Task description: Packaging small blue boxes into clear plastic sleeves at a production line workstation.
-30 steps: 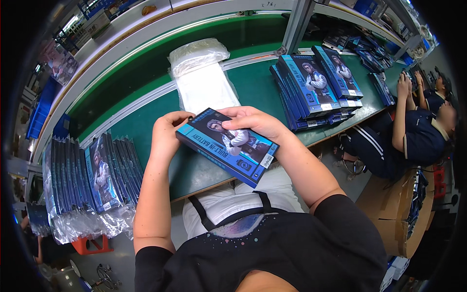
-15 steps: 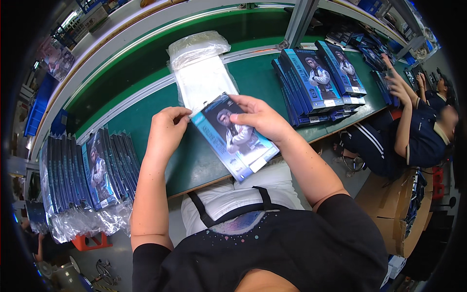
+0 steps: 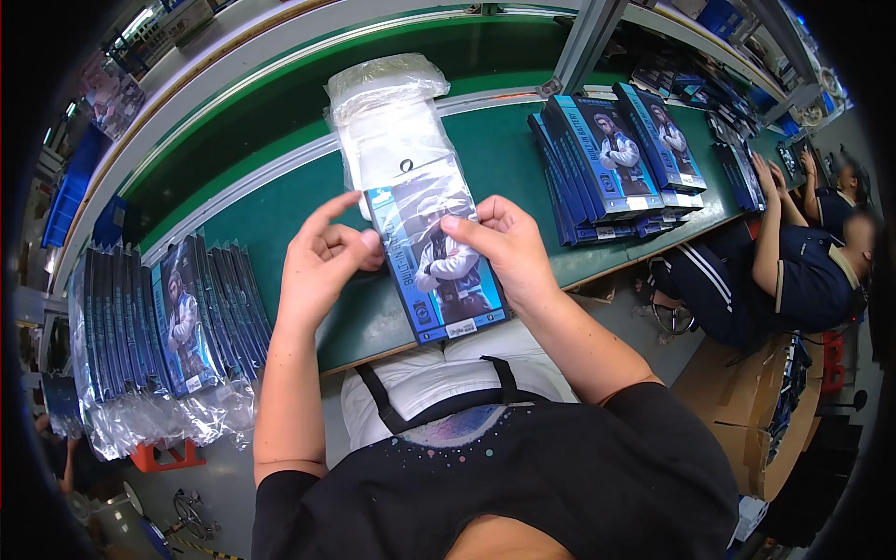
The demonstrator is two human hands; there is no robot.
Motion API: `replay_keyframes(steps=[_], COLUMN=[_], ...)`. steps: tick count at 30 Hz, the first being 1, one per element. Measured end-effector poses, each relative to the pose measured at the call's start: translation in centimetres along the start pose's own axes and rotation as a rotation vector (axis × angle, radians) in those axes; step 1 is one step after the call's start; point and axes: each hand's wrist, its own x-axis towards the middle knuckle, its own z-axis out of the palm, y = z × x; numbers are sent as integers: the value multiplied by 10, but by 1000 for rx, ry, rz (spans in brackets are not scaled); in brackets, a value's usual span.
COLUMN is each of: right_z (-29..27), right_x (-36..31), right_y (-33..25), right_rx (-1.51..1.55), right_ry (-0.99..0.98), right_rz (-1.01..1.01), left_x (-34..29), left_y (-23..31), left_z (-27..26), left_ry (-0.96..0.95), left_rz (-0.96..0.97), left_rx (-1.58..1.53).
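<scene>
A flat blue retail box (image 3: pixel 446 266), printed with a person in a white and dark jacket, is tilted in front of me over the near end of a stack of clear plastic bags (image 3: pixel 397 135). My right hand (image 3: pixel 509 245) grips its right edge, thumb on the printed face and fingers mostly hidden. Shiny wrinkles cross the box's upper part; whether it is inside a bag I cannot tell. My left hand (image 3: pixel 327 252) is beside the box's left edge, index finger stretched toward the upper corner and thumb apart from it, other fingers curled.
Bagged boxes (image 3: pixel 168 322) stand in a row at left. Stacked blue boxes (image 3: pixel 607 163) lie on the green table (image 3: pixel 509 140) at right. Beyond sits a co-worker (image 3: pixel 807 266), with a cardboard carton (image 3: pixel 747 401) nearer me. A metal post (image 3: pixel 586 47) rises at the back.
The box has turned more upright, its top now over the bag stack. My left index finger has stretched out from a pinched pose. The co-worker's arms have lowered.
</scene>
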Motion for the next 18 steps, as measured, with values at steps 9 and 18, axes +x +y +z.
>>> replay_keyframes(steps=[9,18], right_z=[-1,12], right_x=[-15,-7], right_y=[-9,-44], right_rx=[-447,-776], right_ry=[-324,-333], right_rz=[61,-818], left_x=[3,-46], left_y=[-18,22], left_z=[19,59], left_ry=[-49,-319], left_rz=[-222,-114], left_rx=[-886,-808])
